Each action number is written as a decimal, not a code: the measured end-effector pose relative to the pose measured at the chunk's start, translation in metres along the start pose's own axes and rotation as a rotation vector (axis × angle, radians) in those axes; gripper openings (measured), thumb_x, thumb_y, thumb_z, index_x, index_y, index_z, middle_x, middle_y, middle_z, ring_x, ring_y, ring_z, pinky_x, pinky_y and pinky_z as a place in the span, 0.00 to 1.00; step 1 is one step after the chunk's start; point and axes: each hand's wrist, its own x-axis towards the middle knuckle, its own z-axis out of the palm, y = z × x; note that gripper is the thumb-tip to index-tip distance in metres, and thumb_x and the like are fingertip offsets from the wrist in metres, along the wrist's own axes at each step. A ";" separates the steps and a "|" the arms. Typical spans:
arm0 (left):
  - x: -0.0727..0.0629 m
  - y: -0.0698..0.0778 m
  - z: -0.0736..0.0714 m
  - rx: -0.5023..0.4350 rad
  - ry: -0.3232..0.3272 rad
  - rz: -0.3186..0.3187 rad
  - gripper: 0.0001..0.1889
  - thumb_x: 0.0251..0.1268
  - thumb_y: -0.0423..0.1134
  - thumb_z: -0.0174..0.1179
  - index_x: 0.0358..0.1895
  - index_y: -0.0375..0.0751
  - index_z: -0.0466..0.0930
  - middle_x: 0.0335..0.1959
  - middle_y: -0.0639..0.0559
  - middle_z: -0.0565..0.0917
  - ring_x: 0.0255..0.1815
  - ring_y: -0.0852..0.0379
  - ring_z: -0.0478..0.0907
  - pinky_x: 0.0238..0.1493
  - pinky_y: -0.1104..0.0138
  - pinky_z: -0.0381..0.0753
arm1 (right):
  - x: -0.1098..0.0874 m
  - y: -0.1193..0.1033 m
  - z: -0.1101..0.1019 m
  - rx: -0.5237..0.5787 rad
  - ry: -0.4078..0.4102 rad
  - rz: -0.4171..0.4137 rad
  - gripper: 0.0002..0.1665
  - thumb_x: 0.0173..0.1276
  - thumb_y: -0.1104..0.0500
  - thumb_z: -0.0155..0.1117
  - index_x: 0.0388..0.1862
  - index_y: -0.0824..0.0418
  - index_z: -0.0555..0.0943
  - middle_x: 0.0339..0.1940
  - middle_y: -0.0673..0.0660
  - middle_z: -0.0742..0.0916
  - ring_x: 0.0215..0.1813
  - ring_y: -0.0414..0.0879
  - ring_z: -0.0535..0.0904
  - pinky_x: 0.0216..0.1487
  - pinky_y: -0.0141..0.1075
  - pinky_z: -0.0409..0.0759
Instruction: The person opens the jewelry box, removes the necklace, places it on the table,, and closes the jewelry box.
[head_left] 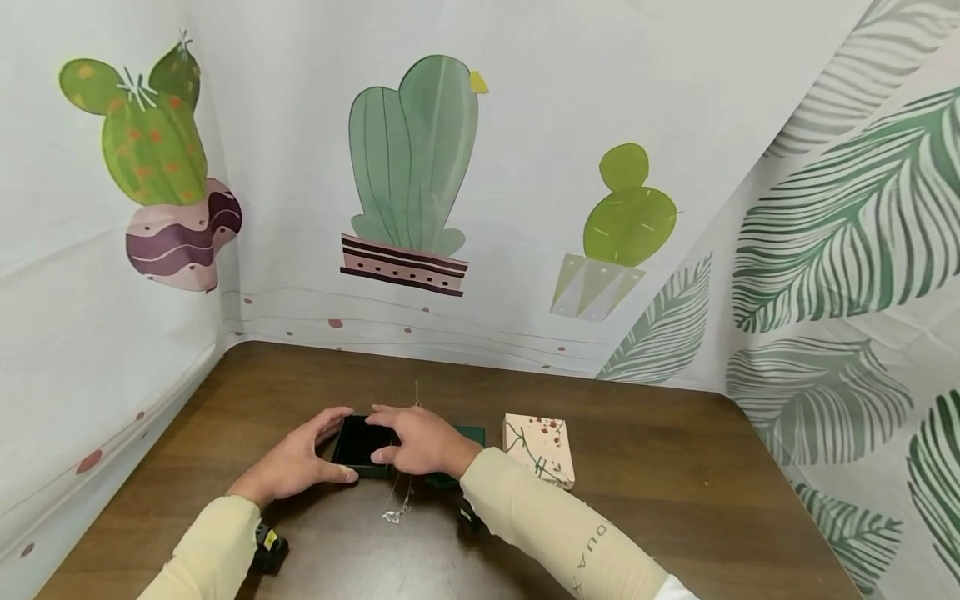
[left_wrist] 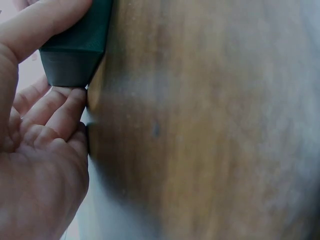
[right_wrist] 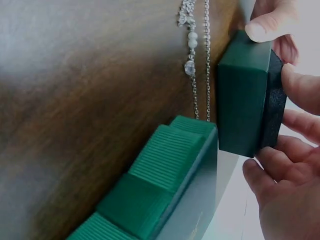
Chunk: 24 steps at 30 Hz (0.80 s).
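Note:
A small green jewellery box [head_left: 371, 472] with a black insert [head_left: 360, 440] lies before me. My left hand [head_left: 303, 454] grips its left side, thumb at the near edge; the left wrist view shows the box's green corner [left_wrist: 75, 57] between thumb and fingers. In the right wrist view the black insert [right_wrist: 274, 102] stands partly out of the box, and my right hand [right_wrist: 295, 185] holds its ends between thumb and fingers. A silver necklace [right_wrist: 192, 45] with clear and white beads lies on the table beside the box. The green lid [right_wrist: 150, 175] with a ribbed ribbon is next to it.
A cream box with a floral branch print [head_left: 538, 450] stands right of the lid. The brown wooden table [head_left: 645, 483] ends at a hanging cloth [head_left: 525, 192] printed with cacti and leaves. Black wrist devices [head_left: 270, 550] sit under the forearms.

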 end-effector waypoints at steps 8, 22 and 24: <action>0.001 0.002 -0.001 -0.005 0.000 0.001 0.54 0.52 0.50 0.81 0.79 0.39 0.58 0.79 0.29 0.64 0.80 0.26 0.61 0.75 0.38 0.67 | -0.001 -0.001 0.001 -0.057 0.002 0.000 0.29 0.76 0.50 0.67 0.73 0.54 0.77 0.81 0.51 0.72 0.52 0.38 0.89 0.79 0.44 0.70; 0.001 -0.002 0.001 -0.011 0.008 0.005 0.54 0.52 0.50 0.82 0.79 0.39 0.59 0.79 0.29 0.65 0.80 0.26 0.61 0.75 0.38 0.67 | -0.002 0.004 0.001 -0.059 0.068 -0.016 0.25 0.72 0.48 0.72 0.65 0.52 0.85 0.71 0.56 0.83 0.76 0.43 0.76 0.69 0.35 0.78; 0.001 -0.002 0.000 -0.014 0.006 0.006 0.54 0.52 0.49 0.81 0.79 0.39 0.59 0.79 0.29 0.64 0.80 0.26 0.61 0.75 0.38 0.67 | 0.000 0.003 0.002 -0.083 0.083 -0.021 0.24 0.71 0.48 0.72 0.64 0.52 0.86 0.70 0.55 0.84 0.74 0.42 0.77 0.68 0.33 0.79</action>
